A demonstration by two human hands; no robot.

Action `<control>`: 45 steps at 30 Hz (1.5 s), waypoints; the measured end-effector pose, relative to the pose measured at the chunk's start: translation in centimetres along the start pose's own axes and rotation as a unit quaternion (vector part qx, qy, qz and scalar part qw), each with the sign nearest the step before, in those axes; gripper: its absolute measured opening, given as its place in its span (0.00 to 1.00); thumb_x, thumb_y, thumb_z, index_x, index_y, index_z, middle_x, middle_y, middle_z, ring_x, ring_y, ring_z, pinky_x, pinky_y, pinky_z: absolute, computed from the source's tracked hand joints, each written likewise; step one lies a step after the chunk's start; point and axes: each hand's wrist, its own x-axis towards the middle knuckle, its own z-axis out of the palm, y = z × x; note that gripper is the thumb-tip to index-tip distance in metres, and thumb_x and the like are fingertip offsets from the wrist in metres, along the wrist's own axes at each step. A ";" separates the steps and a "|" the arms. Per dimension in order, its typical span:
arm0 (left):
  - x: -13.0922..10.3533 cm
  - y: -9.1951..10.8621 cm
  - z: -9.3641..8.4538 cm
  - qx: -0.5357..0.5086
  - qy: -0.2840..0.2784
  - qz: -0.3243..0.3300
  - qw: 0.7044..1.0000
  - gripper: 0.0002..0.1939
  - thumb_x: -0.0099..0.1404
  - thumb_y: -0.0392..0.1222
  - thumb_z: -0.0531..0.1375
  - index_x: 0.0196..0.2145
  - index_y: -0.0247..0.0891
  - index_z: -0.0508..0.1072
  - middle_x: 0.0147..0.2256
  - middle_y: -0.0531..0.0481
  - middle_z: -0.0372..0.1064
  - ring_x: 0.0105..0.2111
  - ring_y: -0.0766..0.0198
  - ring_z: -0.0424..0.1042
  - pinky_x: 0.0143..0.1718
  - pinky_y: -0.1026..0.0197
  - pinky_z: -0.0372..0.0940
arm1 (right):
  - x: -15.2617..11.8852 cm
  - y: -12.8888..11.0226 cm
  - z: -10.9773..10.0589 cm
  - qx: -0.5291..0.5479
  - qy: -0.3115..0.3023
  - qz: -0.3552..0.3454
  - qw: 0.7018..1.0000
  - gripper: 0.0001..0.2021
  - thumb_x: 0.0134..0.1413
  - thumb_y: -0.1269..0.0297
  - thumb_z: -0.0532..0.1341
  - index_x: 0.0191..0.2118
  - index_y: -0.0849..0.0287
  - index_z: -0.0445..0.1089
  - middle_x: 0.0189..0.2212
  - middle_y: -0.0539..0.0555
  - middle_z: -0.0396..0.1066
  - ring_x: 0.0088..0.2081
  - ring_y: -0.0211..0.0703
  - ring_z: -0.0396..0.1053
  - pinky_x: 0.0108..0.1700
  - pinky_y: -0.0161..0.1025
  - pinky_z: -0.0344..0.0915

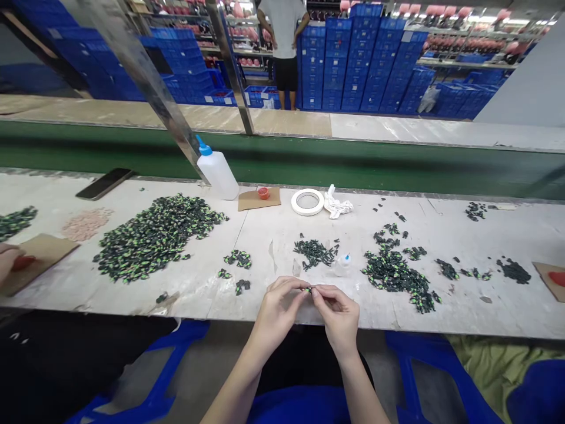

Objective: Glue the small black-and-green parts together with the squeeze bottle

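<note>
My left hand (282,300) and my right hand (335,309) meet fingertip to fingertip at the table's near edge. Between them is a tiny black-and-green piece (308,290), pinched by both; its exact shape is too small to make out. Just beyond my hands lies a heap of small dark sticks (315,252), with a small clear bottle (343,264) with a blue tip beside it. A pile of black-and-green pieces (397,274) spreads to the right. To the left are a small cluster of like pieces (238,258) and a much larger pile (154,238).
A white bottle with a blue nozzle (218,174), cardboard with a red cap (263,193), a tape roll (308,202) and crumpled tissue (338,204) stand at the back. A phone (105,184) lies far left. A co-worker's hand (7,259) shows at the left edge.
</note>
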 end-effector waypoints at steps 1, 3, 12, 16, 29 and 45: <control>-0.1 0.2 0.0 -0.015 0.003 -0.009 1.000 0.06 0.60 0.41 0.61 0.33 0.40 0.77 0.34 0.47 0.75 0.38 0.58 0.74 0.42 0.57 0.68 | 0.0 0.0 0.0 -0.002 0.001 -0.024 1.000 0.02 0.47 0.66 0.67 0.27 0.57 0.77 0.27 0.54 0.78 0.31 0.44 0.77 0.35 0.39 0.75; -0.2 0.5 0.1 -0.038 0.008 -0.029 0.999 0.06 0.58 0.41 0.62 0.32 0.39 0.77 0.34 0.46 0.75 0.37 0.58 0.75 0.42 0.59 0.70 | 0.0 -0.1 -0.1 -0.014 -0.003 -0.067 0.998 0.02 0.47 0.69 0.67 0.27 0.57 0.76 0.27 0.54 0.78 0.31 0.44 0.76 0.34 0.39 0.75; -0.5 1.6 0.0 -0.075 -0.002 -0.066 0.995 0.06 0.56 0.41 0.62 0.30 0.38 0.77 0.32 0.47 0.75 0.36 0.58 0.75 0.41 0.59 0.69 | -0.2 -0.4 -0.9 -0.128 -0.048 -0.218 0.966 0.12 0.51 0.76 0.63 0.42 0.57 0.74 0.30 0.53 0.77 0.29 0.41 0.75 0.32 0.38 0.75; -0.7 2.0 -0.3 -0.042 -0.013 -0.041 0.998 0.05 0.57 0.40 0.62 0.30 0.40 0.78 0.33 0.47 0.75 0.37 0.58 0.74 0.42 0.58 0.67 | 0.0 -1.0 -1.7 -0.173 -0.082 -0.227 0.955 0.19 0.51 0.74 0.62 0.50 0.57 0.69 0.31 0.53 0.77 0.28 0.40 0.75 0.34 0.38 0.76; -1.0 2.3 0.7 0.027 -0.020 -0.051 0.998 0.04 0.58 0.39 0.60 0.31 0.42 0.76 0.34 0.48 0.75 0.38 0.57 0.74 0.44 0.53 0.65 | 0.2 -0.8 -2.3 -0.130 -0.132 -0.088 0.979 0.22 0.51 0.70 0.61 0.53 0.54 0.64 0.27 0.48 0.70 0.29 0.36 0.72 0.35 0.33 0.73; -1.5 -5.0 -7.9 0.410 0.168 -0.015 0.897 0.06 0.63 0.41 0.59 0.36 0.44 0.76 0.40 0.44 0.76 0.45 0.47 0.67 0.50 0.42 0.51 | 5.4 -0.4 -8.6 -0.446 0.132 -0.207 0.860 0.25 0.52 0.45 0.60 0.49 0.60 0.71 0.46 0.64 0.69 0.52 0.60 0.60 0.51 0.59 0.60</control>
